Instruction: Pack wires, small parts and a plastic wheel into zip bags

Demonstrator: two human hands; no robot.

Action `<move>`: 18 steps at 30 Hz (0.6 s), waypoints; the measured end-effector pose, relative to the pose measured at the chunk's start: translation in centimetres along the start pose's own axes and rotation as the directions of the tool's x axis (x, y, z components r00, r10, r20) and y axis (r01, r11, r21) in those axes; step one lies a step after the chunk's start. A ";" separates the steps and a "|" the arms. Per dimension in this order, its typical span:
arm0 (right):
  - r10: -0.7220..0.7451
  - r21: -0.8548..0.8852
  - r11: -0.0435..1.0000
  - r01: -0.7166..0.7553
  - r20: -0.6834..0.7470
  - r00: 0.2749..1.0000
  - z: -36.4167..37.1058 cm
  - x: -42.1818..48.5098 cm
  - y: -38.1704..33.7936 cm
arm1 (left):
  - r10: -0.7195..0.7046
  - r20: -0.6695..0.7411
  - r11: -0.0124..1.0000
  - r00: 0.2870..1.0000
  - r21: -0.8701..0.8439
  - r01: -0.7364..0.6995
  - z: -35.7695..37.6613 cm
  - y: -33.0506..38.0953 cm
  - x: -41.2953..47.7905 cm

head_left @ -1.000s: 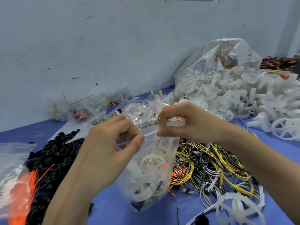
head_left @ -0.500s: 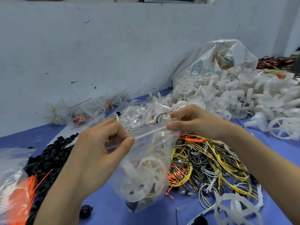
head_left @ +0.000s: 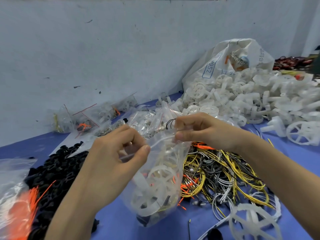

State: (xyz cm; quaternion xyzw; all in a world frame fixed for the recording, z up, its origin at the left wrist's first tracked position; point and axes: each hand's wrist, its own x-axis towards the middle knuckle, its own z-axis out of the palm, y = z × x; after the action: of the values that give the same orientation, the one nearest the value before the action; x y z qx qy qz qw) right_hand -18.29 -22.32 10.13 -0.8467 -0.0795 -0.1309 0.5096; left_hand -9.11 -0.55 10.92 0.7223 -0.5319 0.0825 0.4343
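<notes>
A clear zip bag [head_left: 161, 184] hangs between my hands above the blue table. Inside it I see a white plastic wheel [head_left: 155, 186], yellow wire and small dark parts. My left hand [head_left: 110, 163] pinches the left end of the bag's zip strip between thumb and fingers. At the right end of the strip, my right hand [head_left: 204, 130] pinches the top corner. The strip runs slanted between them, higher on the right.
A tangle of yellow, black and white wires [head_left: 223, 172] lies under my right forearm. White wheels [head_left: 259, 99] are heaped at the right by a white sack [head_left: 225, 61]. Black parts [head_left: 52, 172] and orange ties [head_left: 26, 210] lie left; filled bags [head_left: 97, 118] line the wall.
My two hands have drawn apart along the zip strip, the left going left and down, the right staying up. The bag has swung slightly lower.
</notes>
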 end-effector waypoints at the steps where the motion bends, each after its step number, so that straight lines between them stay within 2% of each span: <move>1: -0.002 0.016 1.000 0.002 0.006 1.000 0.0 -0.1 -0.2 | -0.016 0.018 1.000 1.000 -0.015 0.017 0.0 0.0 0.0; 5: 0.013 -0.019 1.000 -0.012 0.048 0.999 0.5 -0.2 -0.8 | -0.005 0.057 0.998 0.998 0.058 0.002 -0.2 -0.1 -0.1; 13: -0.064 -0.331 0.941 0.071 0.033 0.997 1.9 0.5 -3.2 | -0.006 0.106 1.000 0.994 -0.003 0.006 -0.3 0.2 -0.2; 18: -0.143 -0.312 0.938 0.149 0.045 0.989 2.4 -0.2 -4.0 | 0.005 0.115 1.000 0.993 0.002 -0.005 -0.5 0.2 -0.4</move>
State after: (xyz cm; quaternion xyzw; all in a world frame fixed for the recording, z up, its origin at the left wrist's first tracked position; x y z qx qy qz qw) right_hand -19.22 -18.35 12.34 -0.9101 -0.1256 -0.1703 0.3564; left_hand -9.28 0.06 11.09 0.7250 -0.5577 0.0427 0.4019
